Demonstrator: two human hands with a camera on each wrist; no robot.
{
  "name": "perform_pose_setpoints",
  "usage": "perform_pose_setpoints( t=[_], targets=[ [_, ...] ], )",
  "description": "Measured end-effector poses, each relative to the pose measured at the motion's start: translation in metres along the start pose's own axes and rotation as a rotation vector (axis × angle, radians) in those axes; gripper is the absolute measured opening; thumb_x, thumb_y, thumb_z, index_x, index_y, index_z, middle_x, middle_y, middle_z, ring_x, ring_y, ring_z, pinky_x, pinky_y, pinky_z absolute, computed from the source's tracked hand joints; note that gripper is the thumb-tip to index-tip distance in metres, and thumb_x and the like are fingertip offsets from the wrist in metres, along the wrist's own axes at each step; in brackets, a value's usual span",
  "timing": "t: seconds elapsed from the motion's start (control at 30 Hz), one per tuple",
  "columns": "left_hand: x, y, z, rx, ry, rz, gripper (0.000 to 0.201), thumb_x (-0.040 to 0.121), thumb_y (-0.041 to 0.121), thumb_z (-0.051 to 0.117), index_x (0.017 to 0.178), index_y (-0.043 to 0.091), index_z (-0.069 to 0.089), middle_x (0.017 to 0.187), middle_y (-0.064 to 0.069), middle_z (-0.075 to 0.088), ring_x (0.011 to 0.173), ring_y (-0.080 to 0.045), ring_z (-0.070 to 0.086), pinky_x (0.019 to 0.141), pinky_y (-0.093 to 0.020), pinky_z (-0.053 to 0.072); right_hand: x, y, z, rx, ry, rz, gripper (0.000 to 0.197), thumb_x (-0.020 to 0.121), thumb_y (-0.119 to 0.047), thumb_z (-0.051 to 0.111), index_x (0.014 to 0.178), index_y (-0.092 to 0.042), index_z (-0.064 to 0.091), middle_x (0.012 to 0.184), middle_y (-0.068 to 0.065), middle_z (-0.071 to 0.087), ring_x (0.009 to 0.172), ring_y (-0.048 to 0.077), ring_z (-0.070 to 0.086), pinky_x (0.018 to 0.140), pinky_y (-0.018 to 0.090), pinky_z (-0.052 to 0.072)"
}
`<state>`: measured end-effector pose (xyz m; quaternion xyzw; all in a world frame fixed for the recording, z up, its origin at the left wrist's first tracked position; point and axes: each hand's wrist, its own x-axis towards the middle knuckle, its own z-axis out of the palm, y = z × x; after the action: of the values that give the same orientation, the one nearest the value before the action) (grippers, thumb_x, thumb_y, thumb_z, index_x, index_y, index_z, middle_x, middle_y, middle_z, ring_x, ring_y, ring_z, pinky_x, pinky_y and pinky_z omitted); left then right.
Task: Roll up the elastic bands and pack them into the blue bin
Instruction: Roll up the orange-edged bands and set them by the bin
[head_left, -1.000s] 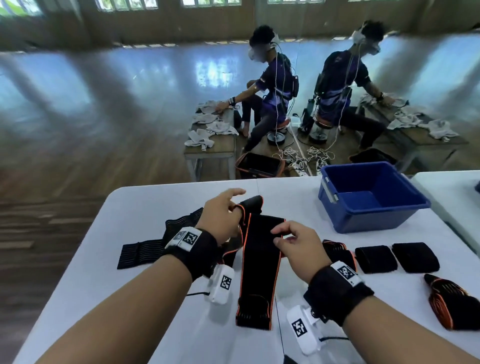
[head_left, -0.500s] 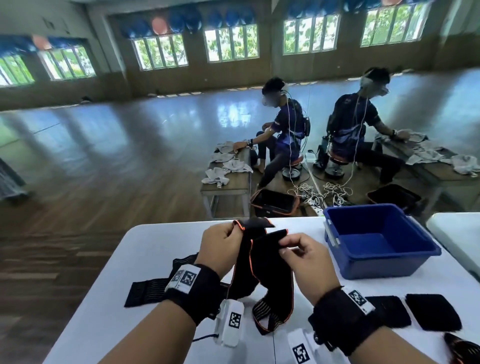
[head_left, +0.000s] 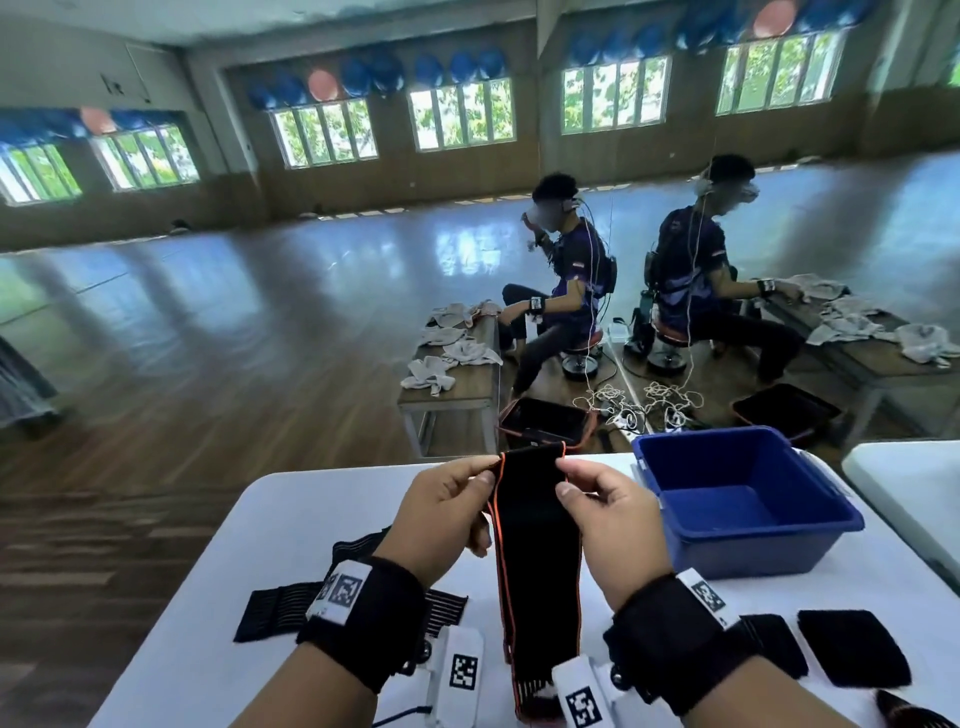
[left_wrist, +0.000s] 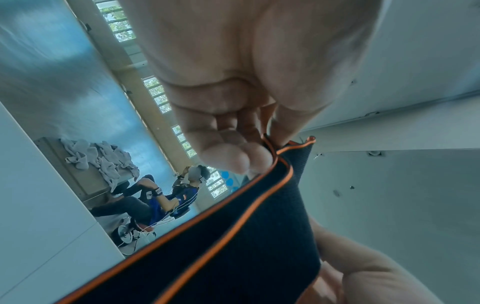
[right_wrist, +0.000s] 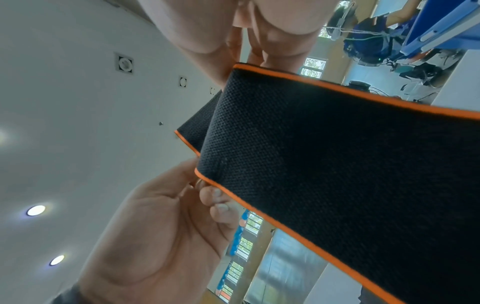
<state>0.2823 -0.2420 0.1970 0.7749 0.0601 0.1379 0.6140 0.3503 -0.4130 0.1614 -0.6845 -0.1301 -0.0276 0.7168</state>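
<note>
A black elastic band with orange edging (head_left: 535, 545) hangs upright in front of me, its lower end down at the table. My left hand (head_left: 488, 468) pinches its top left corner and my right hand (head_left: 563, 477) pinches the top right corner. In the left wrist view the left hand (left_wrist: 269, 144) nips the orange edge of the band (left_wrist: 233, 246). The right wrist view shows the band (right_wrist: 337, 154) stretched flat between both hands. The blue bin (head_left: 753, 556) stands on the table just right of my right hand and looks to have nothing in it.
On the white table (head_left: 260, 519) a flat striped black band (head_left: 270, 610) lies at the left. Two rolled black bands (head_left: 852, 647) sit at the right, with an orange-striped roll (head_left: 914, 714) at the bottom corner. A second table (head_left: 909, 483) adjoins on the right.
Both hands have lifted the orange-edged band off the table and pulled its folded top end out flat between them. The head view has tilted upward.
</note>
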Motion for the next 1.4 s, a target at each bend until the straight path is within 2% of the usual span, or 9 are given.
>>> perform_pose_setpoints(
  t=[0.13, 0.23, 0.33, 0.47, 0.67, 0.93, 1.07, 1.2, 1.4],
  targets=[
    [-0.004, -0.003, 0.005, 0.047, 0.008, 0.045, 0.031, 0.104, 0.011, 0.051, 0.116, 0.027, 0.075, 0.068, 0.004, 0.065, 0.056, -0.013, 0.054, 0.053, -0.026, 0.047, 0.002, -0.003, -0.003, -0.019, 0.011, -0.015, 0.036, 0.087, 0.001, 0.069, 0.092, -0.034, 0.075, 0.090, -0.012, 0.077, 0.085, 0.007, 0.072, 0.085, 0.031, 0.058],
    [-0.005, -0.009, 0.007, 0.077, 0.018, 0.056, 0.029, 0.103, 0.014, 0.054, 0.115, 0.030, 0.075, 0.089, 0.011, 0.075, 0.078, -0.005, 0.065, 0.066, -0.024, 0.055, 0.002, -0.006, -0.006, -0.022, 0.006, -0.018, 0.035, 0.088, 0.001, 0.069, 0.093, -0.033, 0.075, 0.090, -0.010, 0.077, 0.086, 0.007, 0.073, 0.087, 0.034, 0.059],
    [-0.009, -0.010, 0.013, -0.035, -0.006, 0.046, 0.026, 0.103, 0.015, 0.055, 0.120, 0.021, 0.074, 0.111, 0.001, 0.076, 0.106, -0.020, 0.071, 0.086, -0.039, 0.060, -0.001, -0.009, -0.006, 0.022, -0.034, 0.002, 0.030, 0.088, -0.002, 0.071, 0.097, -0.030, 0.074, 0.092, -0.007, 0.078, 0.087, 0.012, 0.074, 0.087, 0.038, 0.060],
    [-0.013, -0.007, 0.023, -0.222, -0.018, 0.023, 0.022, 0.098, 0.007, 0.063, 0.117, 0.007, 0.071, 0.116, -0.008, 0.075, 0.108, -0.026, 0.072, 0.085, -0.036, 0.060, -0.006, -0.014, -0.004, 0.037, -0.107, -0.018, 0.023, 0.087, -0.013, 0.075, 0.107, -0.025, 0.074, 0.099, -0.006, 0.077, 0.093, 0.013, 0.073, 0.091, 0.042, 0.058],
    [-0.012, -0.009, 0.028, -0.350, -0.023, 0.009, 0.027, 0.079, 0.014, 0.078, 0.100, 0.007, 0.063, 0.112, -0.008, 0.073, 0.094, -0.029, 0.071, 0.089, -0.052, 0.059, -0.011, -0.010, -0.007, 0.031, -0.244, -0.042, 0.059, 0.074, -0.070, 0.069, 0.118, -0.030, 0.070, 0.114, -0.002, 0.072, 0.109, 0.015, 0.068, 0.097, 0.049, 0.053],
    [-0.014, -0.012, 0.033, -0.189, 0.081, 0.094, 0.023, 0.082, 0.015, 0.081, 0.098, 0.012, 0.064, 0.101, -0.006, 0.075, 0.097, -0.022, 0.072, 0.089, -0.040, 0.059, -0.015, -0.012, -0.010, -0.054, -0.291, -0.106, 0.032, 0.087, -0.052, 0.061, 0.115, -0.039, 0.069, 0.118, -0.007, 0.069, 0.113, 0.014, 0.065, 0.099, 0.047, 0.051],
    [-0.014, -0.015, 0.035, -0.170, 0.147, 0.111, 0.027, 0.080, 0.022, 0.080, 0.101, 0.015, 0.065, 0.104, 0.000, 0.074, 0.107, -0.023, 0.070, 0.094, -0.044, 0.057, -0.018, -0.012, -0.012, -0.082, -0.296, -0.139, 0.023, 0.101, -0.034, 0.052, 0.109, -0.027, 0.073, 0.103, -0.009, 0.072, 0.101, 0.009, 0.066, 0.089, 0.038, 0.053],
    [-0.012, -0.017, 0.036, -0.140, 0.146, 0.141, 0.029, 0.074, 0.036, 0.079, 0.099, 0.029, 0.065, 0.105, 0.005, 0.073, 0.110, -0.022, 0.068, 0.101, -0.058, 0.050, -0.021, -0.015, -0.010, -0.017, -0.312, -0.082, 0.035, 0.107, -0.026, 0.039, 0.101, -0.019, 0.073, 0.098, 0.001, 0.075, 0.098, 0.016, 0.070, 0.090, 0.044, 0.056],
    [-0.013, -0.014, 0.035, 0.008, 0.153, 0.238, 0.027, 0.078, 0.032, 0.080, 0.100, 0.032, 0.066, 0.130, 0.015, 0.065, 0.125, -0.011, 0.061, 0.105, -0.044, 0.049, -0.017, -0.020, -0.010, 0.158, -0.298, 0.047, 0.036, 0.108, -0.019, 0.038, 0.113, -0.023, 0.074, 0.105, 0.009, 0.075, 0.102, 0.026, 0.070, 0.092, 0.053, 0.056]
  ],
)
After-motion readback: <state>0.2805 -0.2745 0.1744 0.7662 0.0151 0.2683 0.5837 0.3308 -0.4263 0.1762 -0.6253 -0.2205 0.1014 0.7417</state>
